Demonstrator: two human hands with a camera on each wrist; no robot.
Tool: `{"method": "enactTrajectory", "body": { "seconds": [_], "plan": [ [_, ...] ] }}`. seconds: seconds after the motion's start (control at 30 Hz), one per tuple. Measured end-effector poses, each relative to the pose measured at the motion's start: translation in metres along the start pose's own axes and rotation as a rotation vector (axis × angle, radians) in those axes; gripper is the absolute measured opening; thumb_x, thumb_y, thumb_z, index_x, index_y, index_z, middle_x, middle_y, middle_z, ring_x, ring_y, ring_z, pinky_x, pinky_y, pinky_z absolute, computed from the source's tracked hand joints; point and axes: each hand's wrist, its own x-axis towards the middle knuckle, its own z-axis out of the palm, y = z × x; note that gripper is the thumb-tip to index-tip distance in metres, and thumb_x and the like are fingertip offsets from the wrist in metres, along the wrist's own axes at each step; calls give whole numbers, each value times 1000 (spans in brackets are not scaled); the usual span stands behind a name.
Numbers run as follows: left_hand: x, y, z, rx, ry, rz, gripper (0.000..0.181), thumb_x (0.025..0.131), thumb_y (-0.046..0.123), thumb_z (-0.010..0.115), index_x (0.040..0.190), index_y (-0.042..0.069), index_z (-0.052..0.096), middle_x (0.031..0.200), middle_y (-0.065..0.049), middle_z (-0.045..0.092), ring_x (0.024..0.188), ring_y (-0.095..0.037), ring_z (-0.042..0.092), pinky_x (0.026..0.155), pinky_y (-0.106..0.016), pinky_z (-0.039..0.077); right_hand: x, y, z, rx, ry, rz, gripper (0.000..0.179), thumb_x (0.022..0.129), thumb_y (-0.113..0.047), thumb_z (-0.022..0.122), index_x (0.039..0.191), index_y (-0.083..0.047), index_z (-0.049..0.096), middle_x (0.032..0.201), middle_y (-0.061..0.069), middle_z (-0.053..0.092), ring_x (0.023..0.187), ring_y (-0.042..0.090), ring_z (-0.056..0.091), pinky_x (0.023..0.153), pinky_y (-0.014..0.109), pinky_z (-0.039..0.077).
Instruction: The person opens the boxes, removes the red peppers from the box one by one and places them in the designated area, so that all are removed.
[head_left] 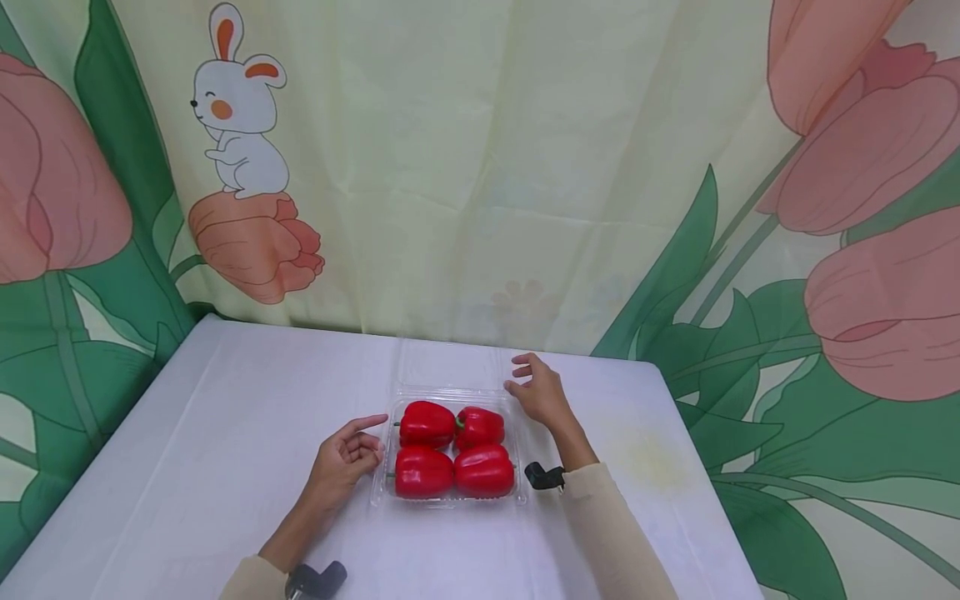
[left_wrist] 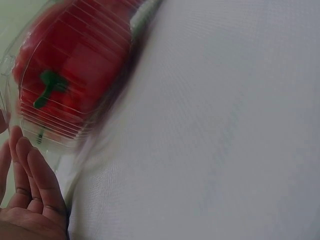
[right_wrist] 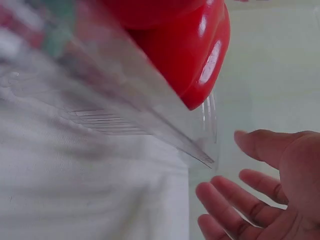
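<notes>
A clear plastic clamshell box (head_left: 450, 502) stands on the table with several red bell peppers (head_left: 484, 472) in it, lying on their sides with green stems. Its transparent lid (head_left: 453, 367) extends from the far side, open. My left hand (head_left: 347, 458) is at the box's left side, index finger extended; whether its fingertips touch the rim is hard to tell. In the left wrist view, a pepper (left_wrist: 85, 60) shows through the ribbed wall near straight fingers (left_wrist: 45, 180). My right hand (head_left: 542, 396) is by the lid's right edge. The right wrist view shows it apart from the plastic, fingers spread and slightly bent.
A white cloth covers the table (head_left: 247, 433). Behind it hangs a curtain (head_left: 450, 167) printed with tulips and a rabbit, close to the table's far edge. A small black device (head_left: 543, 477) is worn on each wrist.
</notes>
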Motion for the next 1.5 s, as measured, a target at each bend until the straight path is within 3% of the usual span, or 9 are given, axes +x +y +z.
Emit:
{"method": "enactTrajectory", "body": {
  "seconds": [0.43,0.83,1.07,1.23,1.5],
  "plan": [
    [0,1,1,-3,2,-11,51,96,2,71,144,19,63,106,-13,68,88,-17,67,81,-19,61,-24,-6,-13,10,27,-77,62,93,-32,81,148,-20,55,135,10,70,112,28,73,88,45,66],
    [0,2,1,2,-1,-4,51,96,3,71,144,19,63,108,-15,68,88,-17,67,82,-19,61,-61,-14,-10,59,14,-191,82,80,-33,91,151,-25,51,140,5,65,124,35,67,100,54,61],
    [0,1,0,6,7,-6,51,97,2,71,144,20,63,107,-13,68,88,-17,67,83,-19,61,-83,-17,-5,66,15,-174,86,77,-37,94,151,-31,51,143,-2,62,127,27,64,102,51,60],
    [-1,1,0,10,8,-6,51,97,3,71,144,19,62,108,-13,68,89,-17,68,83,-19,61,-97,-16,2,82,-5,-147,89,73,-35,97,150,-33,52,145,-3,61,131,25,61,96,49,63],
    [0,1,0,7,4,7,51,97,1,70,144,18,62,107,-12,67,88,-16,67,82,-19,61,-115,-13,10,108,-50,-211,93,67,-33,101,148,-33,54,144,-4,59,130,26,61,93,48,64]
  ]
}}
